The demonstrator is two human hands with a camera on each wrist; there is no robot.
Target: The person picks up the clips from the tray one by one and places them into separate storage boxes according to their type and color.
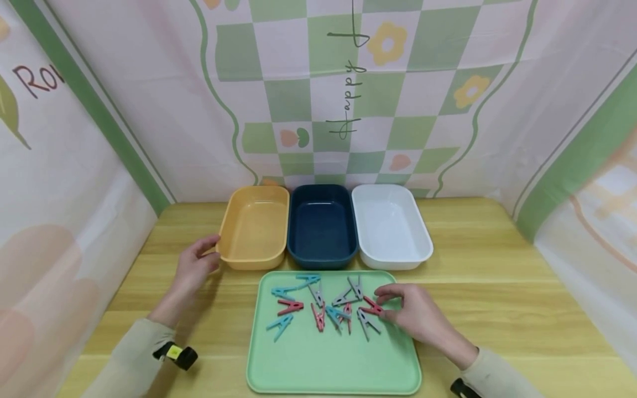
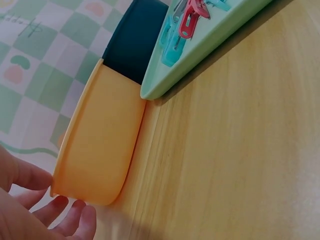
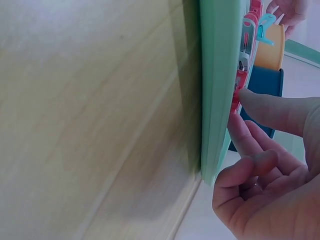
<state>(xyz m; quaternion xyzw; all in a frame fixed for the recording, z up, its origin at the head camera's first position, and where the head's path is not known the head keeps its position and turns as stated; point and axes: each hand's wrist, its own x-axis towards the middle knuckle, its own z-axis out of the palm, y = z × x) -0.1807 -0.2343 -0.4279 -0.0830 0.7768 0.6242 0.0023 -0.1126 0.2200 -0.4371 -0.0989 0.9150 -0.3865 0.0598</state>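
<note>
Several clothespins in blue, grey and red lie in a loose group on the upper part of a green tray [image 1: 333,365]. My right hand [image 1: 418,312] is at the tray's right side, pinching a red clothespin [image 1: 374,305] between thumb and fingers. In the right wrist view, the thumb [image 3: 270,110] presses against this red clothespin, low over the tray. My left hand [image 1: 196,265] touches the outer left rim of a yellow bin [image 1: 255,260] with relaxed fingers. Close by the right hand lies a grey clothespin [image 1: 367,323].
Beside the yellow bin stand a dark blue bin [image 1: 322,260] and a white bin [image 1: 397,260], in one row behind the tray. All rest on a wooden table [image 1: 497,309]. A patterned cloth [image 1: 333,99] hangs behind the table and along its sides.
</note>
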